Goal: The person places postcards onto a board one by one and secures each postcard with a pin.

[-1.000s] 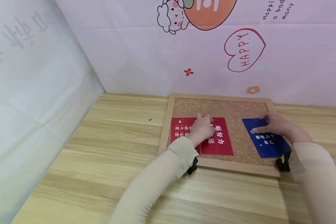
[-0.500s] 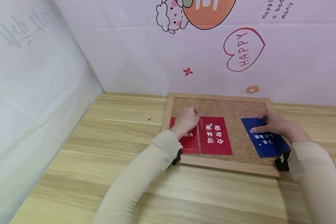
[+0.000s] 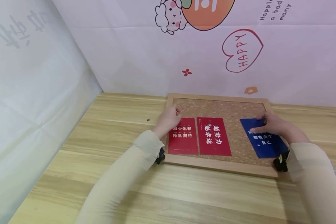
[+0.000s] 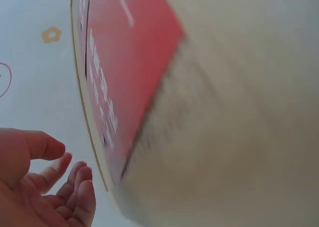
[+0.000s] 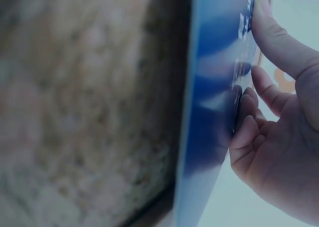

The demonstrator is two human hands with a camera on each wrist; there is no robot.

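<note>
You face a light wooden table (image 3: 106, 161) set into a corner; behind it hangs a pale backdrop (image 3: 134, 53) printed with a cartoon sheep (image 3: 168, 18), a "HAPPY" heart (image 3: 242, 49) and small flowers; a glossy white sheet (image 3: 30, 93) covers the left wall.

A staged desk corner, homely in look. A wooden desk (image 3: 106, 130) meets walls draped in a cartoon backdrop (image 3: 212, 46) with a rabbit (image 3: 169, 18) and "HAPPY" heart (image 3: 242, 49). A corkboard (image 3: 232, 109) lies on it.

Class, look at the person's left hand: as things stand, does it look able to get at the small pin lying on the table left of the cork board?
Probably yes. The left hand is open at the cork board's left edge, and only bare table lies between it and the pin.
</note>
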